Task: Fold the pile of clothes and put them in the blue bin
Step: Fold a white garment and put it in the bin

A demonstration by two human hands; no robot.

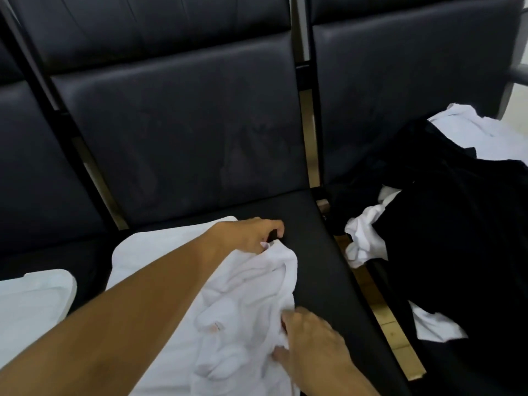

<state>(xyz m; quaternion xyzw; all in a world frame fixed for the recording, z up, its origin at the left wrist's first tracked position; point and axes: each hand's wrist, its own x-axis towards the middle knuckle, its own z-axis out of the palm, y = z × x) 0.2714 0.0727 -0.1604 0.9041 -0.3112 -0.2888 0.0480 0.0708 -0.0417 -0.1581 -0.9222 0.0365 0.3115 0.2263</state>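
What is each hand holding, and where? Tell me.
Both grip the white garment on the seat: left hand pinches its far edge, right hand grips its near right edge.

Single view, head-mounted, wide-angle. It looks forward and steeply down onto a black seat [311,252] at close range, both forearms entering from the bottom edge. Seat backs [177,132] fill the upper frame. A neighbouring seat lies at right. No second view overlaps.
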